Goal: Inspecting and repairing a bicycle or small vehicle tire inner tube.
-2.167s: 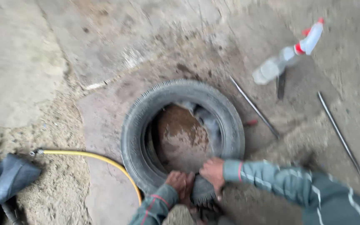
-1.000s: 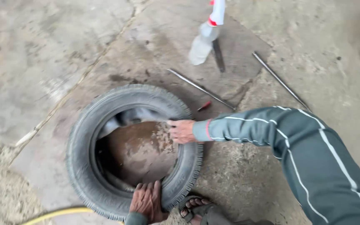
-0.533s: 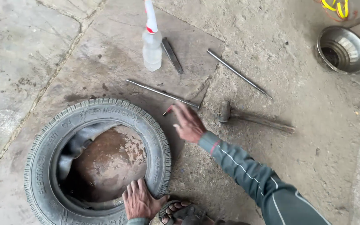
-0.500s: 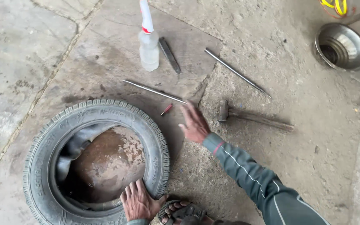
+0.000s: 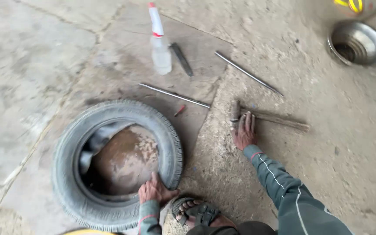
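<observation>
A black tyre [image 5: 70,148] lies flat on the concrete floor, with a grey inner tube [image 5: 99,139] showing inside it. My left hand [image 5: 154,191] rests flat on the tyre's near inner edge. My right hand [image 5: 244,130] reaches out to the right, its fingers spread and laid on the handle of a hammer [image 5: 279,119] lying on the floor. The hammer's metal head [image 5: 235,112] is just beyond my fingertips. My sandalled foot [image 5: 196,213] is planted beside the tyre.
Two long metal bars [image 5: 175,95] [image 5: 249,74] lie on the floor past the tyre. A plastic spray bottle [image 5: 159,43] and a dark flat tool [image 5: 181,58] lie further off. A metal bowl [image 5: 357,41] stands at the top right. A small red item [image 5: 179,110] lies by the tyre.
My right hand left the tyre's rim and moved right across the floor onto the hammer's handle. The left hand stayed on the tyre. The view swung to the right.
</observation>
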